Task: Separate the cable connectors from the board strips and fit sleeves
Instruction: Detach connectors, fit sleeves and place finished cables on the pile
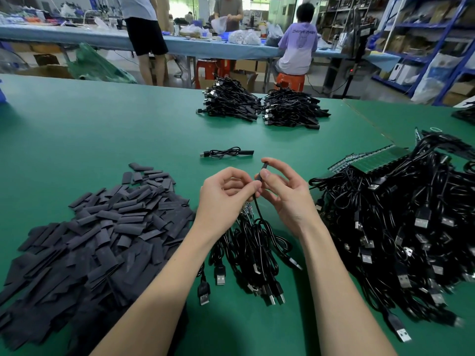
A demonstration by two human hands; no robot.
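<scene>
My left hand point(226, 199) pinches a thin black cable point(257, 209) just below its end. My right hand point(282, 191) holds a short black sleeve point(263, 168) between thumb and forefinger, upright over that cable end. Under my hands a bundle of black USB cables point(246, 253) hangs from a small board strip point(247, 210), mostly hidden by my left hand. A heap of flat black sleeves point(97, 235) lies to the left. One sleeved cable point(226, 152) lies alone beyond my hands.
A big tangle of USB cables on green board strips point(380, 158) fills the right side of the green table point(102, 129). Two stacks of finished cables point(262, 104) sit at the far edge. People work at a blue bench behind.
</scene>
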